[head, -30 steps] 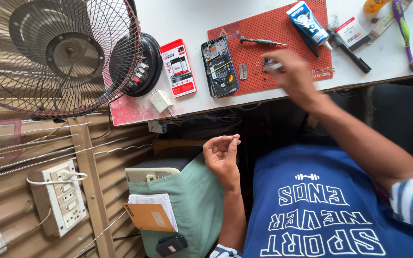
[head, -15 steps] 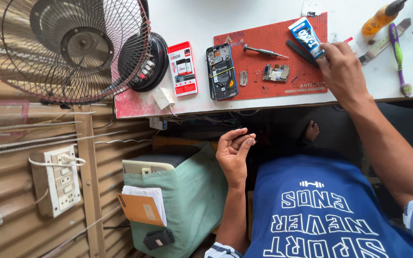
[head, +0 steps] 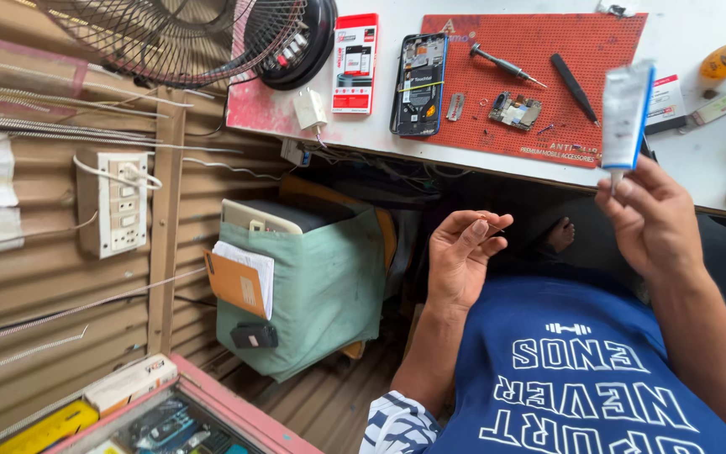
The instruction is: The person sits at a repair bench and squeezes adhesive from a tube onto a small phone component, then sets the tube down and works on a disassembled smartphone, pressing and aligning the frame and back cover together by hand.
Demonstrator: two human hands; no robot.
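my right hand (head: pixel 653 223) grips a white-and-blue tube (head: pixel 626 118), nozzle down, right of frame. my left hand (head: pixel 461 256) pinches a tiny part at centre. the opened phone (head: pixel 418 84) lies unassembled on the red mat (head: pixel 548 50) above.

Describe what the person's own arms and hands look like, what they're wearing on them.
Both hands, the left hand and the right hand, are bare: no gloves, rings or watch visible. Forearms are uncovered. Near the left elbow shows a striped blue-and-white sleeve, beside a blue T-shirt with white lettering.
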